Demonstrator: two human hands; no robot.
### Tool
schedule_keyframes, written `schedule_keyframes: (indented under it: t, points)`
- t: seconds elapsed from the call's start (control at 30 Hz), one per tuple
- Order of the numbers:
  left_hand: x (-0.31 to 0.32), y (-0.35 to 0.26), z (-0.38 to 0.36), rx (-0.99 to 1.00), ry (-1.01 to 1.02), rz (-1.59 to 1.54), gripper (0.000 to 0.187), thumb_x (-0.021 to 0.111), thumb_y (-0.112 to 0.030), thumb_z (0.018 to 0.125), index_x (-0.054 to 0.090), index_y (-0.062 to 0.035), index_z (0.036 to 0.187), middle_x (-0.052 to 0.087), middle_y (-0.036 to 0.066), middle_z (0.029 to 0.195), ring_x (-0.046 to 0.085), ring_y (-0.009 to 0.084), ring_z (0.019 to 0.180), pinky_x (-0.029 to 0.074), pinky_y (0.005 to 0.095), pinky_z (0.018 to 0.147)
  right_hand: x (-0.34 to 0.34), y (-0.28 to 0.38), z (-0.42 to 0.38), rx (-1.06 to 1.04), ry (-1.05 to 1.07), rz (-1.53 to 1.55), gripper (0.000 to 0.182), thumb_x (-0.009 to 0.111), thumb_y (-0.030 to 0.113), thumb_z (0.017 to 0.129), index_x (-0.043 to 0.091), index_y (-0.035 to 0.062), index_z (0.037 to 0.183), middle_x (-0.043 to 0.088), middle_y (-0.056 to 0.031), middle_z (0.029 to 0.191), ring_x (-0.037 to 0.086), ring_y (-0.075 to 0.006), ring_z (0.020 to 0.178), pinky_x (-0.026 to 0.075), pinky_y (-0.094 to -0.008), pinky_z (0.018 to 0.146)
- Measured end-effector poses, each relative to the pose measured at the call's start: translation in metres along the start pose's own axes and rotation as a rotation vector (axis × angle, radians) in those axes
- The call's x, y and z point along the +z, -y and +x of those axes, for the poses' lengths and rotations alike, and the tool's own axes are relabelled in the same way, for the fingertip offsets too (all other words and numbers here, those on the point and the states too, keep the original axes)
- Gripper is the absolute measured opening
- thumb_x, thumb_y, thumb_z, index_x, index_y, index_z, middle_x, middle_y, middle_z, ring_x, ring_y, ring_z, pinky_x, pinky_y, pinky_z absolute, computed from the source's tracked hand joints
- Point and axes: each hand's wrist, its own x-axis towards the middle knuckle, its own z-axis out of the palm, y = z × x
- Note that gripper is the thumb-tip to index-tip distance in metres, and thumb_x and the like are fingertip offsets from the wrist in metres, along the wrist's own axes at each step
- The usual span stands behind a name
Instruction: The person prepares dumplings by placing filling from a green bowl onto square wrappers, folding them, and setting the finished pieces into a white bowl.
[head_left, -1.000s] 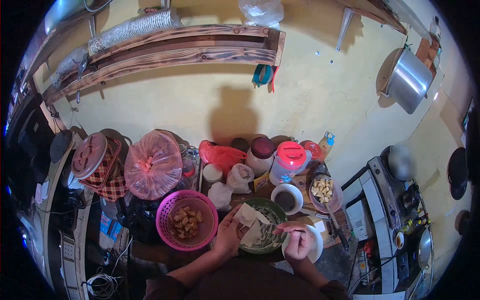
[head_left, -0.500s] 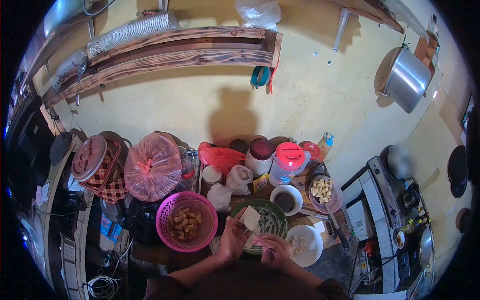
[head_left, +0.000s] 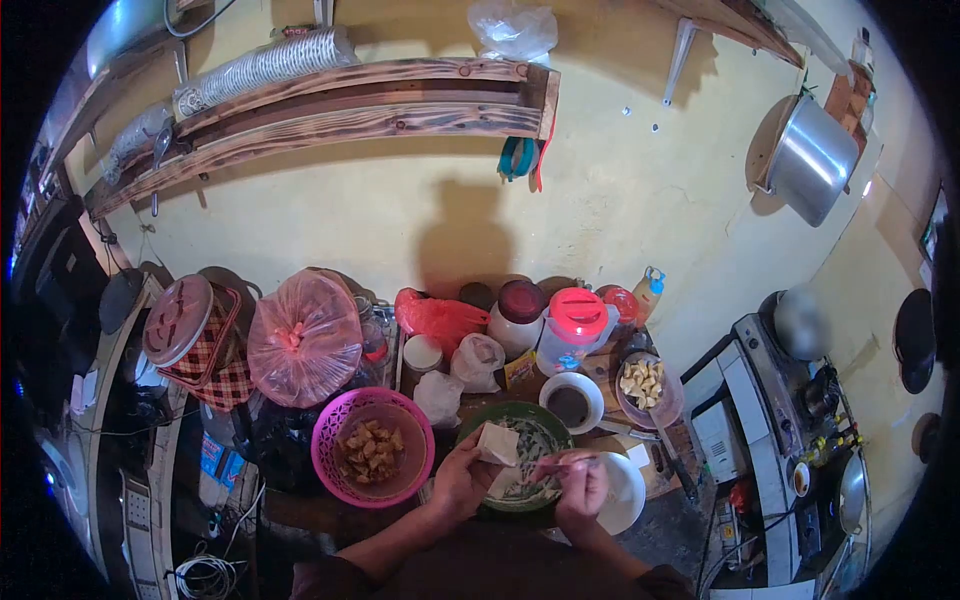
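A pale, flat square wrapper point(head_left: 498, 445) is held in my left hand point(head_left: 459, 488), above the left part of a green bowl point(head_left: 567, 463) smeared with white paste. My right hand point(head_left: 581, 490) is pinched closed at the bowl's right side, near a white bowl point(head_left: 630, 495); what its fingers hold is too small and blurred to name. To the left stands a pink basket point(head_left: 322, 450) with brown chunks point(head_left: 370, 450) inside. Behind the green bowl is a white bowl of dark liquid point(head_left: 569, 404).
Along the wall stand a pitcher with a red lid point(head_left: 577, 315), a jar point(head_left: 517, 315) and a red bag point(head_left: 440, 318). A bowl of pale pieces point(head_left: 642, 385) and a knife point(head_left: 683, 478) lie right, before the stove point(head_left: 775, 390). A wooden shelf point(head_left: 330, 120) hangs above.
My right hand has moved right and slightly up, away from my left hand and partly over the white bowl. The wrapper in my left hand has shifted slightly.
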Motion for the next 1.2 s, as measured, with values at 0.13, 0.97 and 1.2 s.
schedule_keyframes:
  t: [0.13,0.97,1.2]
  points:
    - [0.000,0.000,0.000,-0.045,-0.014,-0.070,0.047,0.029,0.000,0.086,0.027,0.0028,0.133,0.041,0.019,0.129,0.046,0.0276,0.116,0.036,0.0396,0.101,-0.010,0.001,0.009,0.090,-0.190,0.132,0.017,0.035,0.018,0.095,0.045,0.0044,0.091,0.059,-0.0157,0.080,0.056,-0.0202,0.063,0.049,-0.0353,0.059]
    - [-0.011,0.003,0.005,-0.053,-0.021,-0.033,0.043,0.027,-0.001,0.089,0.027,0.0025,0.132,0.042,0.019,0.128,0.046,0.0280,0.117,0.037,0.0402,0.101,-0.025,0.019,0.020,-0.104,0.309,-0.314,0.016,0.037,0.013,0.091,0.045,-0.0005,0.086,0.053,-0.0135,0.075,0.056,-0.0190,0.064,0.046,-0.0315,0.057]
    - [-0.011,0.003,0.005,-0.043,-0.061,-0.037,0.044,0.027,0.000,0.090,0.026,-0.0005,0.134,0.040,0.019,0.130,0.045,0.0300,0.118,0.036,0.0445,0.101,-0.022,0.028,0.029,-0.061,0.083,-0.154,0.016,0.035,0.011,0.094,0.045,0.0002,0.087,0.056,-0.0146,0.082,0.055,-0.0167,0.064,0.047,-0.0307,0.064]
